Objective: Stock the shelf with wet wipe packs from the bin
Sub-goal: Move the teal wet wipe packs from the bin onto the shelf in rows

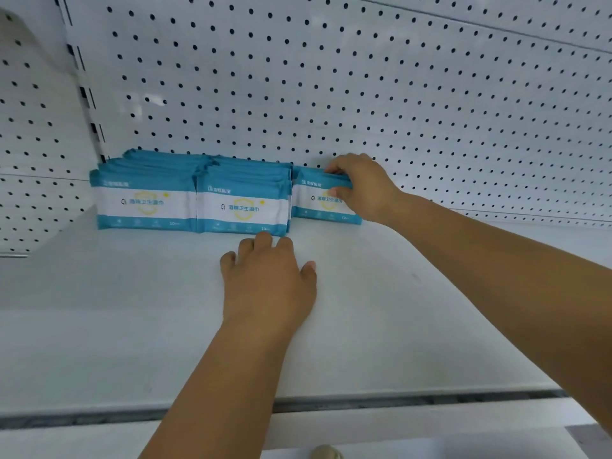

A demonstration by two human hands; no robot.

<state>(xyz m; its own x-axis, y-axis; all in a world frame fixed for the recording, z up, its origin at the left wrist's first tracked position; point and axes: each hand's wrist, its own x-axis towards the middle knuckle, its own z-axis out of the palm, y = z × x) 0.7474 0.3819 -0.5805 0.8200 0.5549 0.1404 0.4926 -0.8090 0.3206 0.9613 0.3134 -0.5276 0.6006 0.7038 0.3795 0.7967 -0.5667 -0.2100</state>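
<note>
Teal-and-white wet wipe packs (314, 202) are pinched at the top edge by our right hand (364, 190), thumb in front, standing upright at the back of the white shelf (430, 309), just right of two full rows (243, 207) against the pegboard (364, 77), while our left hand (268, 286) just rests palm-down on the shelf holding nothing.

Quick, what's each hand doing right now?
Left hand: open, resting on the shelf, holding nothing.
Right hand: gripping the rightmost wet wipe packs.
</note>
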